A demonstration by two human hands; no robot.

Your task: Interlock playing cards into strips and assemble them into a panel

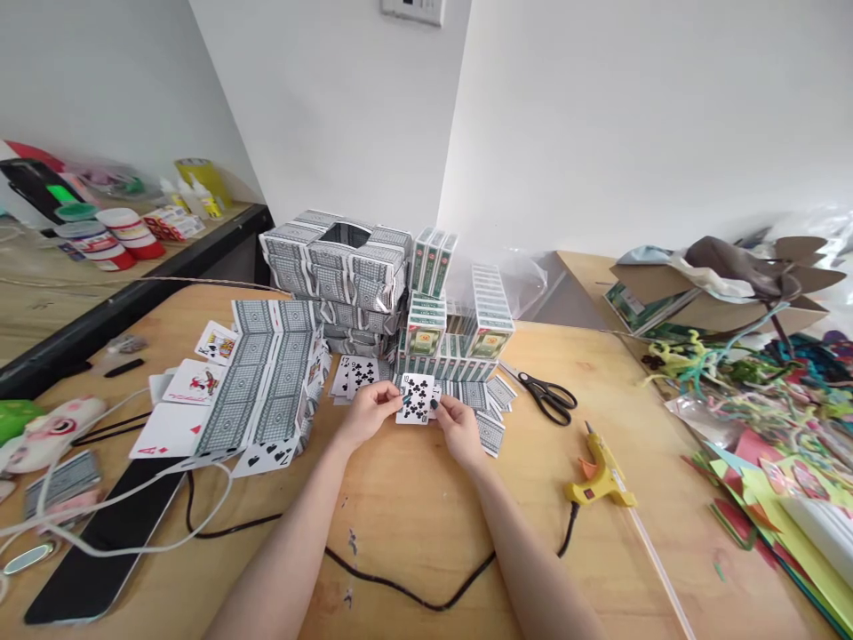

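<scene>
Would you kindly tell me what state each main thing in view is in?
Ten of clubs: face up, held
Left hand: pinching at its left edge
Right hand: pinching at its right side
Scissors: lying flat
Glue gun: on its side, stick inserted
Phone: screen up, dark
Cardboard box: open

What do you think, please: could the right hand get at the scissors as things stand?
Probably yes: the right hand has the scissors lying uncovered to its right, with only loose cards between. It seems to be holding a playing card, so it would likely need to let go first.
</scene>
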